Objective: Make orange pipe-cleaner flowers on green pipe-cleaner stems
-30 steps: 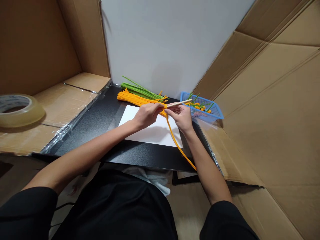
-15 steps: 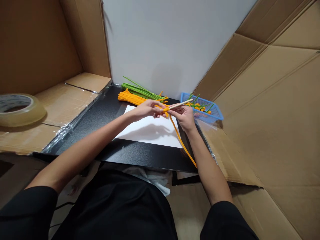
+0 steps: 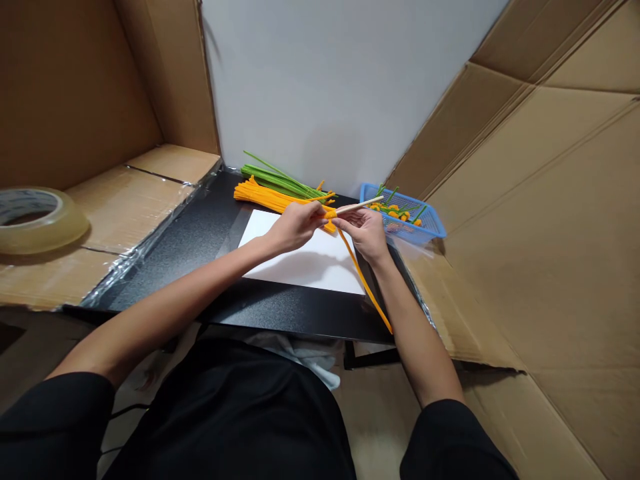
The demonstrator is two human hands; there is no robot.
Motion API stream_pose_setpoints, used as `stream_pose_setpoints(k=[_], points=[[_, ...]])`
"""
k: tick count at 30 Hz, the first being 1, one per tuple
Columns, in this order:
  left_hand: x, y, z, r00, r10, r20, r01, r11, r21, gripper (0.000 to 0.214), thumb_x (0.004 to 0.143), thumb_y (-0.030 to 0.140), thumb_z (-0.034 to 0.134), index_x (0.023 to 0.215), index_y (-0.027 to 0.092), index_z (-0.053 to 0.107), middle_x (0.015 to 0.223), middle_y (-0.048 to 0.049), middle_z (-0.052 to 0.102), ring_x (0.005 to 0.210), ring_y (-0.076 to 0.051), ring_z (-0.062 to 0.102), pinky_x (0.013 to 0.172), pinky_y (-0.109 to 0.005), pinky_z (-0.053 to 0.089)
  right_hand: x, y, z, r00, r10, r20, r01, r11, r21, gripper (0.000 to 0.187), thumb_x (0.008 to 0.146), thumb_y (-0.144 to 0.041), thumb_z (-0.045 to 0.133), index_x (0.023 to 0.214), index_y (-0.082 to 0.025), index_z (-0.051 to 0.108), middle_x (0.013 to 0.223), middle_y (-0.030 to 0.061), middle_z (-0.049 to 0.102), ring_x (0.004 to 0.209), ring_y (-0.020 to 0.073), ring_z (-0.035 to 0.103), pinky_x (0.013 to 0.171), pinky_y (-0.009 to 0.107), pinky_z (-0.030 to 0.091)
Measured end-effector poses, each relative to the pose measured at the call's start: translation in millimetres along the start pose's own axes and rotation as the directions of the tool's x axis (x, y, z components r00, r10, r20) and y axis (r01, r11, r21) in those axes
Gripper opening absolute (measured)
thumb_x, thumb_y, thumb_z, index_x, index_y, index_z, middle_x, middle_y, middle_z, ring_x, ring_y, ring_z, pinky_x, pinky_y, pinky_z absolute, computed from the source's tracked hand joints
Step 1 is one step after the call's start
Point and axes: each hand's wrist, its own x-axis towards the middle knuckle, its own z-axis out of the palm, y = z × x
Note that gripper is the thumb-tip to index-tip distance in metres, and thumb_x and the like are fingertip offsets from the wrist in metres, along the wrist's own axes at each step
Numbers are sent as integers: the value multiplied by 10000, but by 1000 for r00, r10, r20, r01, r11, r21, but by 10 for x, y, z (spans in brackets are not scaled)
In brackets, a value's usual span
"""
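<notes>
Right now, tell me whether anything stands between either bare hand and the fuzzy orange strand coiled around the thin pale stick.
Nothing visible does. The left hand and right hand meet at the fuzzy orange strand on the thin pale stick. The blue plastic mesh basket sits beyond the right hand.

The person wears a plain black top (image 3: 230, 420) of matt cloth, softly creased and folded across the front. Its left sleeve (image 3: 55, 420) and right sleeve (image 3: 450, 440) are black too, short and loosely cut, each ending in a wide, simple hem (image 3: 95, 380) of the same cloth. Below the hems the slim left forearm (image 3: 165, 317) and right forearm (image 3: 421, 333) are uncovered, as are the left hand (image 3: 295, 225) and right hand (image 3: 369, 233), down to slender bare fingers (image 3: 346, 227)
</notes>
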Motion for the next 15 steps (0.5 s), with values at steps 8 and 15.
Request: stream_pose_setpoints(k=[8,15], points=[[114,-47,-185,902,-119,415,306,855,-420,368,904,461,650,875,97,698,770,-110,724,479,-56,428,439,-202,311,3,4,-8,998,20,57,-20,1000,-9,338,685,-428,862,899,-179,782,863,63,790,810,221,739,817,386,588],[114,-58,-193,856,-129,501,399,781,-481,408,918,491,617,903,94,711,748,-107,697,474,-63,411,444,-224,305,-3,-15,22,997,51,54,-57,991,124,377,634,-456,892,880,-193,781,868,53,797,814,222,749,835,384,601]])
